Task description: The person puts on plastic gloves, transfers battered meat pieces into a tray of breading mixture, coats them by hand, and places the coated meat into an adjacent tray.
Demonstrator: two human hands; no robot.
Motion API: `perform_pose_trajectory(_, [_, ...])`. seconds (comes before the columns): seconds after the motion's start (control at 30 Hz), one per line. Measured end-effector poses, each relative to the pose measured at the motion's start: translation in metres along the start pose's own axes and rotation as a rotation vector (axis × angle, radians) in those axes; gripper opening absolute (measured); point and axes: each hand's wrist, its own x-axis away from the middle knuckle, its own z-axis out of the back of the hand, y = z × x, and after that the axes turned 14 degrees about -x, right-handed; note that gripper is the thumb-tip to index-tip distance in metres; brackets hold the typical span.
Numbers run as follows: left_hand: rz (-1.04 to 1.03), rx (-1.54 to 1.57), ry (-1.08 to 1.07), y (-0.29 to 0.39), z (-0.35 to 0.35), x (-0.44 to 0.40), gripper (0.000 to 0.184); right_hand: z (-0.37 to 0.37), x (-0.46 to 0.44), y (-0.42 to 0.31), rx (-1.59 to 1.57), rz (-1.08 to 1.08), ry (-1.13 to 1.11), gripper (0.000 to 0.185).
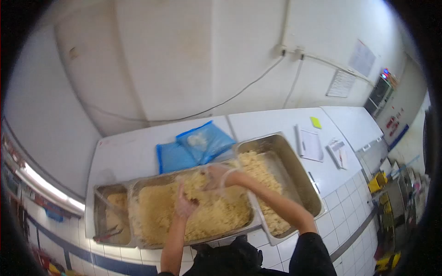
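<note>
My left hand is over the long metal tray of pale yellow crumbly food, fingers apart and pointing up. Above the back part of the same tray is my right hand, blurred, its fingers low against the food. A loose clear plastic glove seems to cover it, and what it holds, if anything, is hidden. To the right, a second metal tray has pale clumps along its left side. The small metal tray at the left contains some fine pale food and a red-handled tool.
Blue plastic bags lie behind the long tray on the white counter. An open notebook, a yellow-green note and a white device are at the right. Cables hang along the wall.
</note>
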Motion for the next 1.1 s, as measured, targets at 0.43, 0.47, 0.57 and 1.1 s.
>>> perform_pose_trajectory(0.43, [0.107,-0.948,0.462,-0.075,-0.047,0.030,0.074,0.030,0.053,0.289,-0.033,-0.302,0.453,0.028])
perform_pose_trajectory(0.47, [0.123,-1.009,0.474,-0.070,-0.047,0.028,0.075,0.029,0.060,0.303,-0.047,-0.277,0.493,0.032])
perform_pose_trajectory(0.57, [0.165,-1.226,0.364,-0.073,-0.048,0.023,0.072,0.015,0.095,0.340,-0.165,-0.264,0.563,0.039])
perform_pose_trajectory(1.1, [0.145,-2.043,-0.894,-0.377,-0.308,-0.043,0.026,0.029,0.299,0.261,-0.696,-0.487,0.574,0.055])
